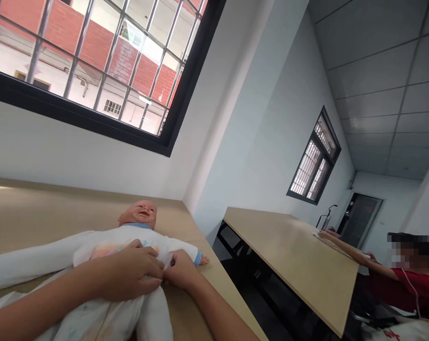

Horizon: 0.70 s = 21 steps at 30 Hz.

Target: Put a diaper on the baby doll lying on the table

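A baby doll point(145, 214) lies on its back on a wooden-topped table, dressed in a white outfit point(40, 255) with blue trim. A white diaper point(105, 248) with pale coloured prints covers its middle, partly hidden under my forearm. My left hand point(138, 272) rests across the doll's belly, its fingers curled in at the diaper's side edge. Close beside it, my right hand point(181, 270) pinches the white material at the same side, near the doll's hip. The fingertips of both hands nearly meet, and what lies between them is mostly covered.
The doll's table point(200, 303) ends at a gap on the right. Past it stands a second table point(288, 260), where a person in red point(418, 284) sits with arms stretched over it. A barred window point(104, 71) and a wall pillar point(232, 142) are ahead.
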### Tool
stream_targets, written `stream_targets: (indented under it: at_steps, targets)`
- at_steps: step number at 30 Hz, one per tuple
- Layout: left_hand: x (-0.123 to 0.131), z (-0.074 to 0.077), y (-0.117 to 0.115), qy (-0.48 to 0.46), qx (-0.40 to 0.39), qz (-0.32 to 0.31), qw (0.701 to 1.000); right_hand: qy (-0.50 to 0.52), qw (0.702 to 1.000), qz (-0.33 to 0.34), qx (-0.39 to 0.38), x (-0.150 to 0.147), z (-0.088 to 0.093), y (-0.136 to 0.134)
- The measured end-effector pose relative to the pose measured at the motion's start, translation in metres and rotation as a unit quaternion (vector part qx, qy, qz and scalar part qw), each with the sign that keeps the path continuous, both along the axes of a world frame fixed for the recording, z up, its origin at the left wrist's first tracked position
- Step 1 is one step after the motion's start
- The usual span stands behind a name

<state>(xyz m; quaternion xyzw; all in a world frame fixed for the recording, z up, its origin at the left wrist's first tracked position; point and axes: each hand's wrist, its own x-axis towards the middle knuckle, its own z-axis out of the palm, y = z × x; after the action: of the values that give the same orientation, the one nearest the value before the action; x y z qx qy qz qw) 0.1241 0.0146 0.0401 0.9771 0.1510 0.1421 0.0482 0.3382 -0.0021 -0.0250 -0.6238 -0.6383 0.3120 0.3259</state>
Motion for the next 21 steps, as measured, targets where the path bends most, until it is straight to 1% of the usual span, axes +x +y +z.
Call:
stream_targets:
  at_steps: [3, 5, 8, 10, 13, 16, 21]
  targets:
    - [0.004, 0.005, -0.003, 0.049, -0.055, 0.009, 0.997, 0.080, 0.995, 0.009, -0.057, 0.003, 0.002, 0.002]
    - [0.007, 0.009, -0.004, 0.074, -0.063, 0.024, 0.995, 0.132, 0.988, 0.008, -0.081, 0.005, 0.003, 0.003]
    - [0.011, 0.011, -0.001, 0.102, -0.059, 0.031, 0.992, 0.167, 0.982, 0.008, -0.089, 0.009, 0.002, 0.004]
    - [0.012, 0.009, 0.002, 0.097, -0.053, 0.027, 0.994, 0.187, 0.978, 0.005, -0.094, 0.011, 0.001, 0.006]
    - [0.013, 0.001, 0.009, 0.070, -0.037, 0.014, 0.997, 0.211, 0.973, -0.004, -0.099, 0.013, 0.001, 0.008]
    - [0.016, -0.006, 0.013, 0.061, -0.019, 0.017, 0.998, 0.229, 0.969, -0.001, -0.091, 0.015, 0.002, 0.009]
    - [0.020, -0.004, 0.011, 0.069, -0.001, 0.027, 0.997, 0.260, 0.962, 0.015, -0.075, 0.021, 0.001, 0.007]
